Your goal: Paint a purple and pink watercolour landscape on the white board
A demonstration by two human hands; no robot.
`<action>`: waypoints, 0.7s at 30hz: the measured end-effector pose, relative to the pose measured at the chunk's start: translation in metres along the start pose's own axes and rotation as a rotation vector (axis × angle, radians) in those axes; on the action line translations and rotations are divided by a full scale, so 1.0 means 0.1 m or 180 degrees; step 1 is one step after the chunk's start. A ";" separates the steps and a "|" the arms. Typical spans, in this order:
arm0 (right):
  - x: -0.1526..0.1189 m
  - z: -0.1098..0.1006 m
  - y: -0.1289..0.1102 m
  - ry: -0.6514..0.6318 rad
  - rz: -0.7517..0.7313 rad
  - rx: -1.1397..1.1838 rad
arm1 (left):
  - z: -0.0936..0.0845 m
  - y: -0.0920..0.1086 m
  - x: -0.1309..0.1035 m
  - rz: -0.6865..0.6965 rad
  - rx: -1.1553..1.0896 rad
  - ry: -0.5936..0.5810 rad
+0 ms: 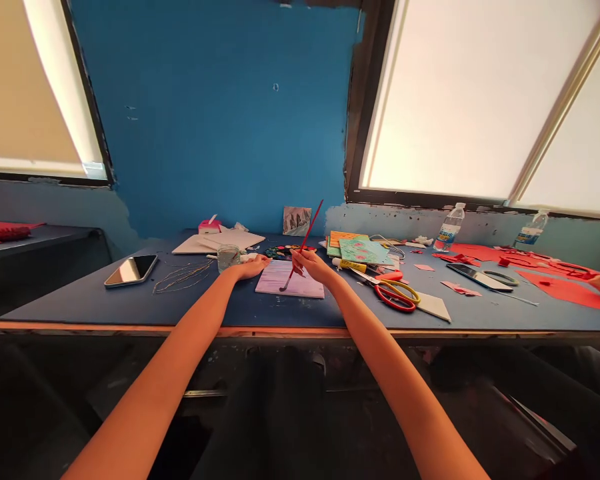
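In the head view, a red brush (313, 222) is gripped by the right hand (306, 262), its tip at the lilac panel (305, 285) below, while that grip is flanked by paints (279, 252) behind, scissors (377, 282) rightward and a jar (229, 258) beside the left hand (253, 267), whose hold cannot be told.

Bare left forearm (180, 353) coming in between 7 and 8 o'clock, bare right forearm (390, 373) between 4 and 5, both slim and tapering to the wrist, plus what looks like dark, near-black trousers (280, 420) down at 6, honestly too shadowy to make out details.
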State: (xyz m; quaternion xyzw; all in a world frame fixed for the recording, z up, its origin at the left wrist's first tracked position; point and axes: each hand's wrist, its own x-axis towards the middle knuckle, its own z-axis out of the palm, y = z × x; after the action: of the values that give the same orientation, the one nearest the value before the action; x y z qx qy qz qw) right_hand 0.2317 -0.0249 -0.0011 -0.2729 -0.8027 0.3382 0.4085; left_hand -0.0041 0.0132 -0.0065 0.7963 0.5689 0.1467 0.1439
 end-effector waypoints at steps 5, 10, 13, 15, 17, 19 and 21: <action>-0.02 -0.24 0.05 0.0097 0.0396 0.0104 | -0.02 0.02 -0.04 -0.0059 -0.0185 -0.0032; -0.14 -0.48 0.11 0.0565 0.0591 0.0007 | -0.05 0.08 -0.14 -0.0077 -0.0260 -0.0032; -0.16 -0.52 0.12 0.0834 0.0548 0.0043 | -0.07 0.12 -0.18 -0.0076 -0.0234 -0.0079; -0.14 -0.50 0.11 0.0964 0.0503 0.0089 | -0.07 0.13 -0.18 -0.0091 -0.0204 -0.0100; -0.12 -0.47 0.11 0.1066 0.0457 0.0111 | -0.07 0.14 -0.18 -0.0123 -0.0196 -0.0080; -0.11 -0.45 0.12 0.1149 0.0425 0.0101 | -0.07 0.13 -0.18 -0.0157 -0.0225 -0.0044; -0.09 -0.45 0.15 0.1266 0.0407 0.0059 | -0.07 0.12 -0.17 -0.0167 -0.0286 -0.0018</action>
State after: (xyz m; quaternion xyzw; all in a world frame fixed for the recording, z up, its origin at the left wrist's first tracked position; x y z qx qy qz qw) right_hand 0.2763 -0.0074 0.0027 -0.3808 -0.6841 0.3103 0.5391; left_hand -0.0018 -0.0067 0.0032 0.7742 0.5821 0.1660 0.1849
